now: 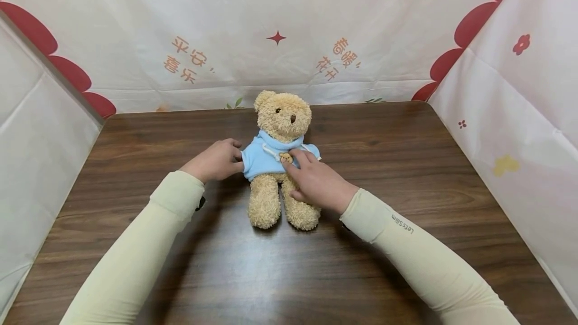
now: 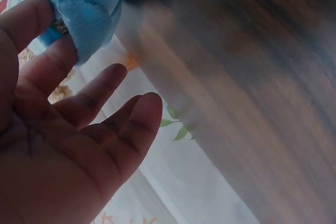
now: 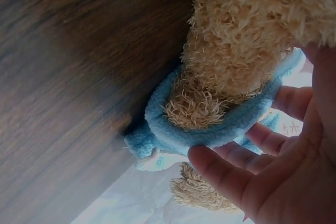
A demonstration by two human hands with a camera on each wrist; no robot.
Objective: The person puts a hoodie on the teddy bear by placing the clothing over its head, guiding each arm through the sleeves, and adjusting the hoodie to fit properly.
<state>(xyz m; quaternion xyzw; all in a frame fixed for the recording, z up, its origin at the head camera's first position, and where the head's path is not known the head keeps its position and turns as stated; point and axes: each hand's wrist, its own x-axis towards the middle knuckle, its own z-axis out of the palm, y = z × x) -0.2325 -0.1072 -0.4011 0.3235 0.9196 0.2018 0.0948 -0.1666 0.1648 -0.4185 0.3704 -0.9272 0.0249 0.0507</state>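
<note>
A curly tan teddy bear [image 1: 264, 202] lies face up on the wooden table, its legs toward me. It wears a light blue hoodie [image 1: 259, 159] with white cords and a small bear-face badge [image 1: 286, 158]. My left hand [image 1: 215, 160] is at the sleeve on the left, thumb and a finger pinching the cuff [image 2: 92, 30] while the other fingers spread away. Over the hoodie's front lies my right hand [image 1: 321, 180], its fingers extended. In the right wrist view its fingertips touch the hoodie's hem [image 3: 210, 136], beside the bear's furry leg [image 3: 236, 35].
The dark wood table [image 1: 384, 139] extends around the bear on all sides. A white printed cloth [image 1: 244, 19] with red scalloped edging hangs behind it, and white cloth side panels [image 1: 533, 104] flank the table.
</note>
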